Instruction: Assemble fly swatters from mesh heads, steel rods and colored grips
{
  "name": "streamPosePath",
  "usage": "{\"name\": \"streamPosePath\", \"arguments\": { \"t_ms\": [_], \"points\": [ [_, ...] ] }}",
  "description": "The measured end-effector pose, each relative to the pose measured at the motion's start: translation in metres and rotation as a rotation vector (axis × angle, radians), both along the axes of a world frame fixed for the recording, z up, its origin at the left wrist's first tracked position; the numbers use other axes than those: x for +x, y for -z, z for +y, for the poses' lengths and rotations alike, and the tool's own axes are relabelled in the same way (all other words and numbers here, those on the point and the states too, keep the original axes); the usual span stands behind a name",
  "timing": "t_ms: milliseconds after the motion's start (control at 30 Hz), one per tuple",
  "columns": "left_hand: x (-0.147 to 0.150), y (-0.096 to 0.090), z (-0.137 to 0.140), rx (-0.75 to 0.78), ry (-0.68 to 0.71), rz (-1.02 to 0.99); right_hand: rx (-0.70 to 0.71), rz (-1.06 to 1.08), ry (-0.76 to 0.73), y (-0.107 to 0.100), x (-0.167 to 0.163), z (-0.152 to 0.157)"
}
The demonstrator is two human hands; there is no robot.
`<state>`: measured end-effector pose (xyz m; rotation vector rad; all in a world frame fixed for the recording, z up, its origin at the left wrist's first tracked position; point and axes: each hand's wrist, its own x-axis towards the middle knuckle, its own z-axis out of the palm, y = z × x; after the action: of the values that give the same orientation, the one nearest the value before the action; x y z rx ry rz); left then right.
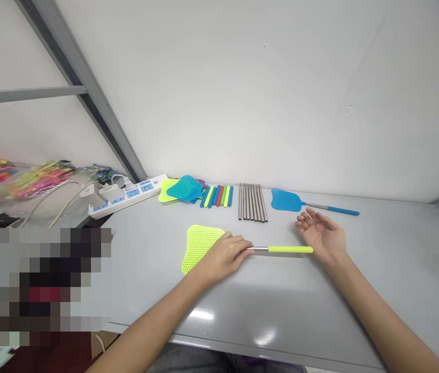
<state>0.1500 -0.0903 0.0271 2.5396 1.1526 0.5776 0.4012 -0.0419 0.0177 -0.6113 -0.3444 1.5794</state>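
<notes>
A yellow-green fly swatter with a metal shaft and a yellow-green grip lies across the grey table in front of me. My left hand is closed around it where the shaft meets the perforated head, covering that joint. Just off the grip's far end, my right hand is open, palm up with fingers loosely curled, and holds nothing. Behind the right hand lies a blue fly swatter, its head to the left and its blue grip to the right.
Along the wall lie a row of metal tubes, several coloured grips and a pile of swatter heads. A white power strip with plugs sits at the table's left edge. Bagged colourful goods are beyond it.
</notes>
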Motion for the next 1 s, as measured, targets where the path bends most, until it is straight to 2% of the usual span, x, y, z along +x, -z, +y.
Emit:
{"name": "streamPosePath", "arguments": {
  "t_ms": [100,233,400,1000],
  "points": [
    [0.000,0.000,0.001,0.006,-0.013,0.008,0.020,-0.111,-0.034,0.001,-0.006,-0.001],
    [-0.001,-0.001,0.001,0.010,-0.020,0.020,0.053,-0.228,-0.162,0.003,-0.022,-0.008],
    [-0.002,-0.002,0.001,0.008,-0.035,0.017,-0.035,-0.302,-0.337,0.005,-0.029,-0.012],
    [0.000,-0.002,0.002,0.009,-0.022,-0.002,-0.083,-0.274,-0.291,0.007,-0.019,-0.006]
  ]
}}
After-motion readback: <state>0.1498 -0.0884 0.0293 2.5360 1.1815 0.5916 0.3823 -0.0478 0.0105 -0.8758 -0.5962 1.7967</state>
